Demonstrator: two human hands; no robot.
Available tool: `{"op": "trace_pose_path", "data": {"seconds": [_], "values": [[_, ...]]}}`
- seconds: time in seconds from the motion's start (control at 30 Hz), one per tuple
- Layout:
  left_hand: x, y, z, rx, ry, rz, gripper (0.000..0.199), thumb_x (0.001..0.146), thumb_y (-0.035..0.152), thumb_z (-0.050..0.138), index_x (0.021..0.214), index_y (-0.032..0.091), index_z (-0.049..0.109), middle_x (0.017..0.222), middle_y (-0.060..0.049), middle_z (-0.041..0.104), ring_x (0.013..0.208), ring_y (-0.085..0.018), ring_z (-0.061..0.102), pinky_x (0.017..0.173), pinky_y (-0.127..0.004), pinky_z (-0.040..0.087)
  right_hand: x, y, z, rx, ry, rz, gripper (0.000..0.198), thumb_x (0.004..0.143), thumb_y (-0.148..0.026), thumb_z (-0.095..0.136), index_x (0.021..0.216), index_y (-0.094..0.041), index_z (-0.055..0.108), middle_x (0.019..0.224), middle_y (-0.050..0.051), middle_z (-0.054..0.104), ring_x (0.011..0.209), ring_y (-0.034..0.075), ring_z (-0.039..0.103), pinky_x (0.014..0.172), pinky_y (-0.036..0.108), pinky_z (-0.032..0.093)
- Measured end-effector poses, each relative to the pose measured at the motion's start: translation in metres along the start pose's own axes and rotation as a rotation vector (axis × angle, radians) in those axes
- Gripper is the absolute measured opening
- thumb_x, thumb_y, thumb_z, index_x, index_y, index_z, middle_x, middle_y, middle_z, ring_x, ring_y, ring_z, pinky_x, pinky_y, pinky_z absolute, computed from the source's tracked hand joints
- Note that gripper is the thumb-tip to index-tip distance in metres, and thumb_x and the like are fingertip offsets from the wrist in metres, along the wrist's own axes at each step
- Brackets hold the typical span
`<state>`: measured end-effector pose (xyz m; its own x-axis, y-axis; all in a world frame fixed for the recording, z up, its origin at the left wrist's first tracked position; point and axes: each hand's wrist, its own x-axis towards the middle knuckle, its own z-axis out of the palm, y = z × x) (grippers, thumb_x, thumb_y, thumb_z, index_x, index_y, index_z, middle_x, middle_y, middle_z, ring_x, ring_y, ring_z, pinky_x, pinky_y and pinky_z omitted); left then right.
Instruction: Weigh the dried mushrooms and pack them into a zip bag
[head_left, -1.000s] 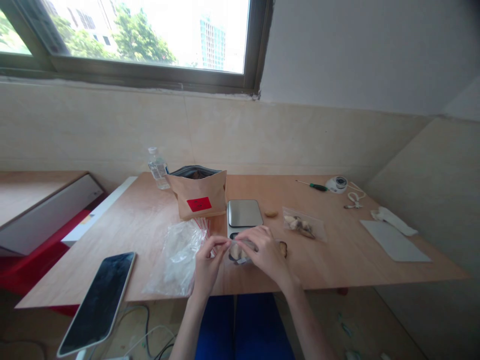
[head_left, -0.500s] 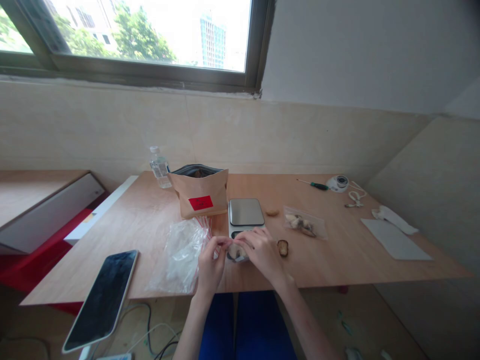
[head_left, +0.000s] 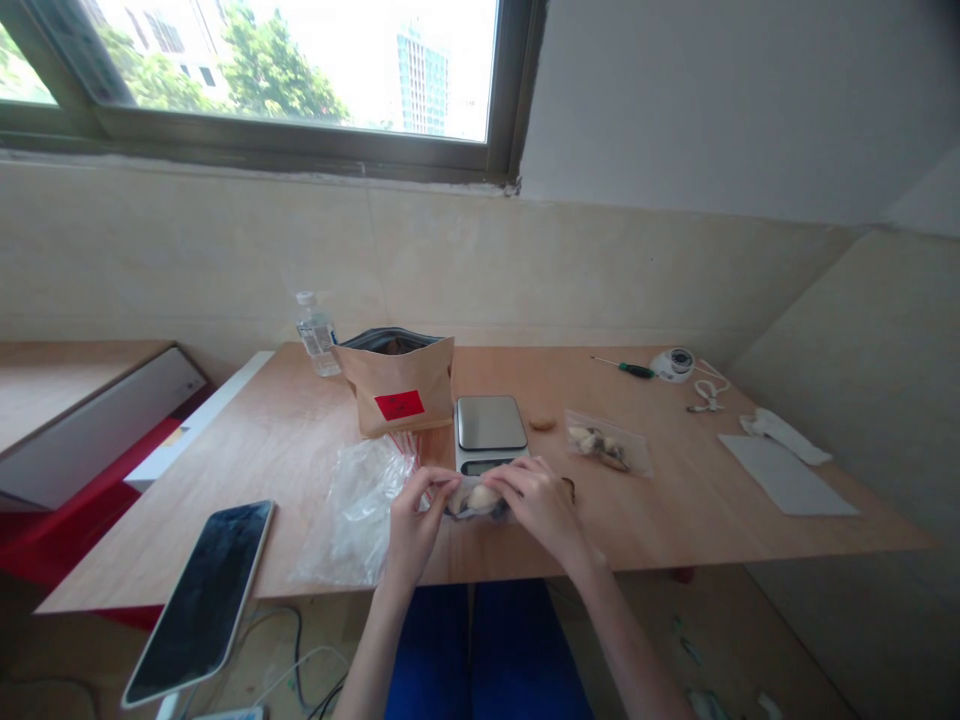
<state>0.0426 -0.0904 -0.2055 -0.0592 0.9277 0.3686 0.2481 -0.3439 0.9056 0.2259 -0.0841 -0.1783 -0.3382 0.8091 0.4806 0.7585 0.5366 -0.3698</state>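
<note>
Between my hands is a small clear zip bag (head_left: 480, 499) with pale and dark pieces inside that look like dried mushroom slices. My left hand (head_left: 417, 517) pinches the bag's top edge at the left. With closed fingertips, my right hand (head_left: 534, 500) grips the same edge farther right. Just behind the bag stands a digital scale (head_left: 491, 424) with a bare steel plate. Partly hidden by my right hand, a dark-rimmed slice (head_left: 570, 489) lies on the table. Another tan piece (head_left: 542, 424) rests beside the scale.
A filled zip bag (head_left: 609, 444) lies to the right. At left are loose clear bags (head_left: 360, 515), an open kraft pouch (head_left: 401, 390), a water bottle (head_left: 317, 335) and a tablet (head_left: 202, 600). Farther right are a screwdriver (head_left: 634, 369), a small camera (head_left: 673, 365) and white paper (head_left: 787, 475).
My hands have moved slightly apart along the bag's top edge, and more of its contents show. My right hand has shifted right and now partly covers the dark-rimmed slice.
</note>
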Motion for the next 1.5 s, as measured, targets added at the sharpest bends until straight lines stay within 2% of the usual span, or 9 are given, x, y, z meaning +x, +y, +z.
{"op": "trace_pose_path", "data": {"seconds": [0.17, 0.47, 0.73, 0.87, 1.07, 1.17, 1.3, 1.4, 1.5], "values": [[-0.003, 0.005, -0.002, -0.037, 0.048, -0.047, 0.017, 0.080, 0.034, 0.060, 0.074, 0.019, 0.067, 0.073, -0.002, 0.065, 0.071, -0.017, 0.058, 0.069, -0.027, 0.044, -0.002, 0.005, -0.005, 0.045, 0.009, -0.055, 0.027, 0.090, -0.012, 0.047, 0.078, -0.023, 0.068, 0.076, -0.001, 0.072, 0.070, 0.015, 0.062, 0.076, 0.032, 0.039], [0.008, 0.017, -0.002, -0.286, 0.104, -0.230, 0.022, 0.077, 0.039, 0.062, 0.074, 0.018, 0.060, 0.066, 0.001, 0.058, 0.060, -0.012, 0.052, 0.053, -0.020, 0.040, -0.003, 0.008, -0.007, 0.014, 0.046, -0.037, 0.024, 0.092, -0.022, 0.048, 0.084, -0.022, 0.070, 0.078, 0.003, 0.073, 0.071, 0.017, 0.064, 0.071, 0.031, 0.041], [0.019, 0.021, 0.007, -0.430, 0.217, -0.260, 0.030, 0.078, 0.045, 0.059, 0.068, 0.018, 0.052, 0.058, 0.004, 0.049, 0.050, -0.008, 0.045, 0.046, -0.018, 0.038, -0.005, 0.018, -0.009, 0.172, 0.101, 0.111, 0.024, 0.091, -0.029, 0.049, 0.084, -0.026, 0.072, 0.082, 0.002, 0.073, 0.073, 0.018, 0.063, 0.071, 0.030, 0.046], [0.016, 0.019, 0.019, -0.491, 0.288, -0.301, 0.034, 0.078, 0.051, 0.057, 0.068, 0.019, 0.050, 0.059, 0.004, 0.052, 0.052, -0.009, 0.049, 0.049, -0.018, 0.041, -0.007, 0.013, -0.011, 0.439, 0.135, 0.287, 0.024, 0.089, -0.039, 0.051, 0.084, -0.024, 0.070, 0.079, 0.002, 0.074, 0.074, 0.019, 0.067, 0.067, 0.029, 0.050], [0.013, 0.025, 0.026, -0.576, 0.029, -0.383, 0.039, 0.082, 0.054, 0.050, 0.073, 0.016, 0.057, 0.060, -0.002, 0.064, 0.052, -0.013, 0.060, 0.050, -0.023, 0.046, -0.014, 0.042, -0.047, 0.719, 0.435, 0.566, 0.038, 0.077, -0.054, 0.061, 0.080, -0.016, 0.067, 0.065, 0.007, 0.071, 0.057, 0.020, 0.067, 0.057, 0.030, 0.053], [0.014, 0.025, 0.019, -0.561, 0.080, -0.395, 0.038, 0.082, 0.051, 0.050, 0.070, 0.016, 0.055, 0.054, -0.001, 0.061, 0.048, -0.012, 0.058, 0.045, -0.021, 0.042, -0.024, 0.088, -0.078, 0.668, 0.546, 0.651, 0.043, 0.072, -0.058, 0.064, 0.082, -0.016, 0.066, 0.068, 0.008, 0.072, 0.053, 0.019, 0.066, 0.052, 0.029, 0.052], [0.013, 0.020, 0.010, -0.537, 0.165, -0.427, 0.035, 0.081, 0.049, 0.052, 0.069, 0.017, 0.054, 0.053, 0.002, 0.058, 0.046, -0.010, 0.054, 0.047, -0.020, 0.042, -0.042, 0.160, -0.103, 0.498, 0.370, 0.672, 0.047, 0.075, -0.058, 0.059, 0.092, -0.015, 0.068, 0.069, 0.008, 0.072, 0.055, 0.020, 0.065, 0.055, 0.030, 0.052], [0.011, 0.015, 0.009, -0.519, 0.166, -0.452, 0.035, 0.081, 0.050, 0.051, 0.070, 0.017, 0.054, 0.054, 0.003, 0.058, 0.046, -0.010, 0.053, 0.047, -0.021, 0.041, -0.055, 0.192, -0.094, 0.308, 0.308, 0.667, 0.052, 0.082, -0.057, 0.046, 0.102, -0.013, 0.067, 0.093, 0.014, 0.072, 0.082, 0.027, 0.067, 0.075, 0.040, 0.052], [0.009, 0.012, 0.009, -0.497, 0.157, -0.462, 0.036, 0.081, 0.052, 0.051, 0.070, 0.017, 0.054, 0.055, 0.003, 0.058, 0.045, -0.010, 0.052, 0.046, -0.021, 0.040, -0.066, 0.188, -0.067, -0.133, 0.455, 0.670, 0.060, 0.086, -0.054, 0.038, 0.119, -0.008, 0.058, 0.121, 0.023, 0.058, 0.115, 0.036, 0.052, 0.095, 0.055, 0.038]]}}
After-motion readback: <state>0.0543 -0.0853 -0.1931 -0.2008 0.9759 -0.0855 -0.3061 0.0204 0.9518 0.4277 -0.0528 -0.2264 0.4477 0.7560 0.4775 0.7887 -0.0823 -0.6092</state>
